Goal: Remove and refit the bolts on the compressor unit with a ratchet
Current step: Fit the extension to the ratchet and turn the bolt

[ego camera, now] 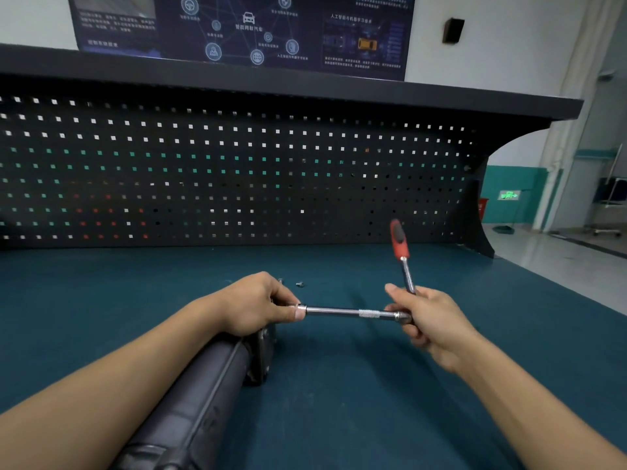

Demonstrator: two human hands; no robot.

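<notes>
Right grip, right of centre, is closed round the head end of the ratchet, whose red-and-black handle rises above the grip, tilted slightly left. Left grip, at centre, pinches the other end of the chrome extension bar between thumb and fingertips. The bar runs nearly level between the two grips, and its left tip is hidden by the fingers. Compressor unit, a dark cylinder, lies on the table from the lower left edge up to just below the left grip, its flanged end nearest the centre. Small loose bolts lie on the teal table surface just above the left grip in the frame. Behind the table stands a black pegboard under a dark shelf. A blue poster hangs on the wall at the top.
</notes>
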